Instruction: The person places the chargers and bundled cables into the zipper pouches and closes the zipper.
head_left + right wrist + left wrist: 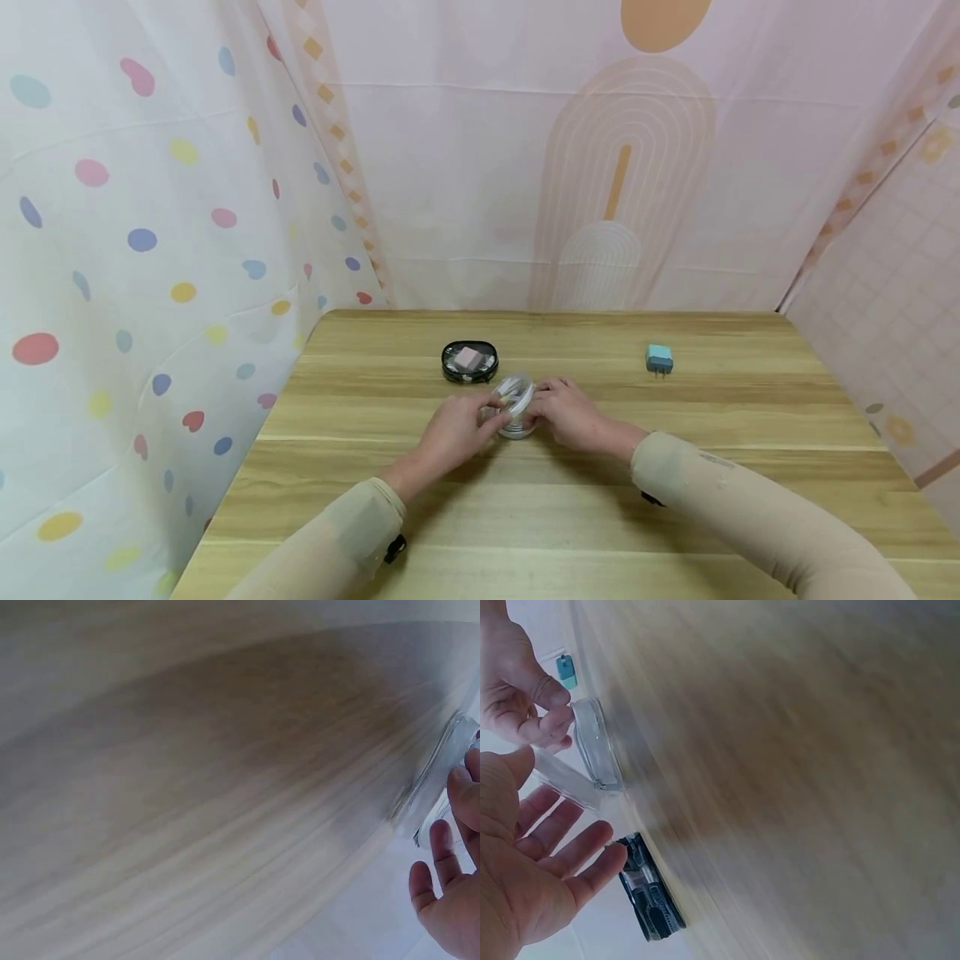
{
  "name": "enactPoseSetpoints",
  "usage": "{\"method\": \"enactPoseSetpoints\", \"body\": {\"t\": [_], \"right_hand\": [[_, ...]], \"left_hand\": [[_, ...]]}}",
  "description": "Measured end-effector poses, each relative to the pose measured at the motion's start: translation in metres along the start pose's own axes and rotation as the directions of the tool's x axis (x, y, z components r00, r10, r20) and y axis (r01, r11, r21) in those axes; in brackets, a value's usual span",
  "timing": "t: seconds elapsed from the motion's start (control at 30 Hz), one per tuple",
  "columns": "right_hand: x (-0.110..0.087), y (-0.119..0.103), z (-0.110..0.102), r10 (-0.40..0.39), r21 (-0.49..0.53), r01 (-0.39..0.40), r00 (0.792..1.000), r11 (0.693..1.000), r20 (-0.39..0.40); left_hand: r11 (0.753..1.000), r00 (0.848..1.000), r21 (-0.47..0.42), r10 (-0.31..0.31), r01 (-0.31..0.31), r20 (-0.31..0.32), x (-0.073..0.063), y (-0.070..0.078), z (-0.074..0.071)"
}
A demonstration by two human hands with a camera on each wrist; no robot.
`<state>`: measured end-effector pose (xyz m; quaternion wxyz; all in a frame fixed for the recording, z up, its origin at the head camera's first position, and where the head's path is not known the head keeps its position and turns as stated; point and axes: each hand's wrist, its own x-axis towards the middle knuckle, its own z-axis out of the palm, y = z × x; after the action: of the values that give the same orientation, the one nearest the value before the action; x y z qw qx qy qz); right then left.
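Note:
A small clear case (517, 429) with white edging stands on the table between both hands. Its see-through lid (568, 782) is tilted up from the body (594, 739). My left hand (455, 423) pinches that lid between thumb and fingers, with its other fingers spread apart in the left wrist view. On the far side, my right hand (572, 414) grips the body's edge between thumb and index finger. In the right wrist view the right hand (457, 877) has its remaining fingers extended beside the case (439, 776).
Behind the left hand lies an oval clear pouch (469, 362) with black trim and a pinkish block inside. A teal plug charger (659, 359) lies to the right, prongs toward me. Patterned curtains (450, 183) hang along the back and sides of the wooden table (480, 542).

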<state>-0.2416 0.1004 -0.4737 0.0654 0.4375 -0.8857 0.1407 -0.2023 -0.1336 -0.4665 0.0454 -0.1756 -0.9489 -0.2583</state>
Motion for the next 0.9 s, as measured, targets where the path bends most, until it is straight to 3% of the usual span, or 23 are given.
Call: {"method": "enactPoseSetpoints", "body": {"t": [0.17,0.3,0.53,0.7,0.9], "right_hand": [[-0.007,0.007,-0.002,-0.047,0.019,0.049,0.993,0.999,-0.112],[-0.011,0.015,-0.003,-0.051,-0.002,0.051,0.987,0.999,-0.150],[-0.014,0.025,-0.009,0.008,0.009,-0.007,0.990,1.000,-0.139],[-0.013,0.026,-0.015,0.112,0.036,-0.109,0.989,0.993,-0.096],[-0.008,0.025,-0.019,0.225,0.082,-0.221,0.974,0.972,-0.035]], "left_hand": [[0.999,0.999,0.012,0.039,-0.039,0.002,-0.001,0.001,0.001],[0.997,0.998,0.024,0.067,-0.067,0.005,0.000,0.001,0.002],[0.982,0.986,0.092,0.160,-0.163,0.040,0.002,0.005,0.004],[0.951,0.966,0.171,0.252,-0.259,0.057,0.003,0.007,0.007],[0.908,0.948,0.277,0.310,-0.316,0.064,0.004,0.009,0.011]]}}
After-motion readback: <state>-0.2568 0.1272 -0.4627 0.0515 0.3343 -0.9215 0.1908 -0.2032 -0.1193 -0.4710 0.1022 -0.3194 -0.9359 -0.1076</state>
